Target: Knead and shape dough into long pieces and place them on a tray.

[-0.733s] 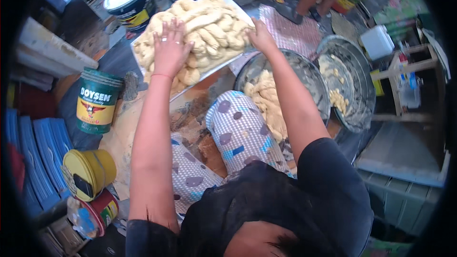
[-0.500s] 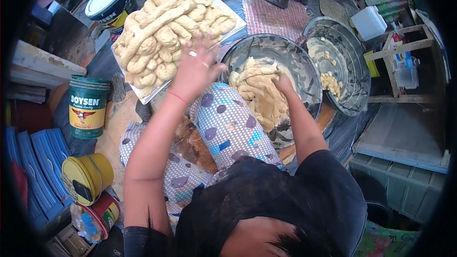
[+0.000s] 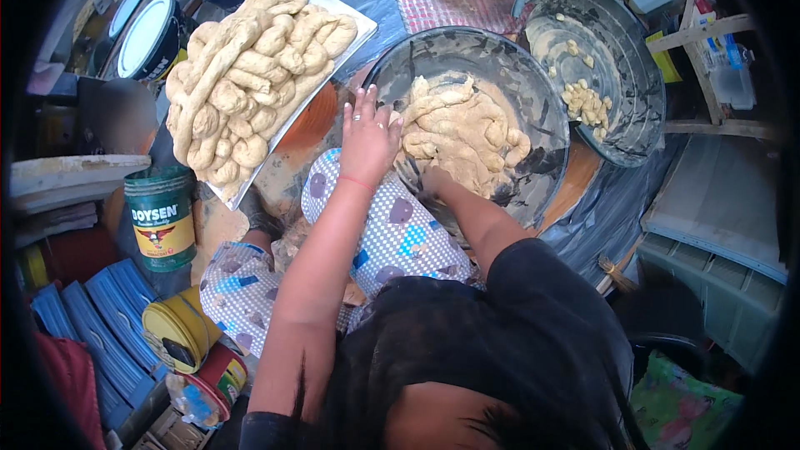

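A wide black basin (image 3: 546, 162) in front of my knees holds a large lump of tan dough (image 3: 467, 133), spread in folds and powdery on top. My left hand (image 3: 371, 135) lies at the basin's left rim, its fingers stretched out and nothing in them. Down inside the near side of the basin, my right hand (image 3: 435, 182) is at the dough's near edge; its fingers are mostly hidden. To the left, thick twisted ropes of dough (image 3: 250, 67) are piled on a white tray (image 3: 354, 21).
A second black basin (image 3: 637, 129) with small dough pieces (image 3: 586, 104) stands at the right. A green bucket (image 3: 160, 217), a yellow pail (image 3: 179, 325) and blue plastic slats (image 3: 117, 308) are on the left. A wooden rack (image 3: 708, 33) stands far right.
My left hand has come from beside the tray to the basin's rim. My right hand has moved from the dough's right side to its near edge. The view has shifted.
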Available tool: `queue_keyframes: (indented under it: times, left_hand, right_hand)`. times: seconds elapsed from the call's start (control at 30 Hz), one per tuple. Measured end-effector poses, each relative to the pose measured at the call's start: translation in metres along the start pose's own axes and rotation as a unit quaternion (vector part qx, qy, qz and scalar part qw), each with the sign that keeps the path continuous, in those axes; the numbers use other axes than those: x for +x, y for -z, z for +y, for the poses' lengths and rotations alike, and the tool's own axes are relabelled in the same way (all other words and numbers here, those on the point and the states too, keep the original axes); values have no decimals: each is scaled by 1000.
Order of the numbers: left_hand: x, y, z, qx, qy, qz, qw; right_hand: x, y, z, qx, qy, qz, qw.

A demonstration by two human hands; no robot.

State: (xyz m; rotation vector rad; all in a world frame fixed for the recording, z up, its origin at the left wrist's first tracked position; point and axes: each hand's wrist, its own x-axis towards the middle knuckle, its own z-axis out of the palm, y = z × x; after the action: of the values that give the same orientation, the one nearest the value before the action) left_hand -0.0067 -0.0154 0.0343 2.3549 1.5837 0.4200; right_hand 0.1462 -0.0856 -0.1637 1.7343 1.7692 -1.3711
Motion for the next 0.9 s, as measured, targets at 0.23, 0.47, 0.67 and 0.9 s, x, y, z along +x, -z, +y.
queue_keyframes:
  times: [0.23, 0.47, 0.67, 0.9]
  left_hand:
    - [0, 2, -2, -9, 14, 9, 1000]
    - [3, 1, -1, -34, 32, 20, 999]
    - [4, -4, -3, -60, 37, 33, 997]
    - [7, -3, -6, -69, 32, 34, 997]
  right_hand:
    - [9, 9, -1, 0, 56, 55, 997]
    - [74, 68, -52, 71, 126, 341, 929]
    - [104, 37, -60, -7, 27, 290, 957]
    - [23, 7, -40, -176, 151, 239, 943]
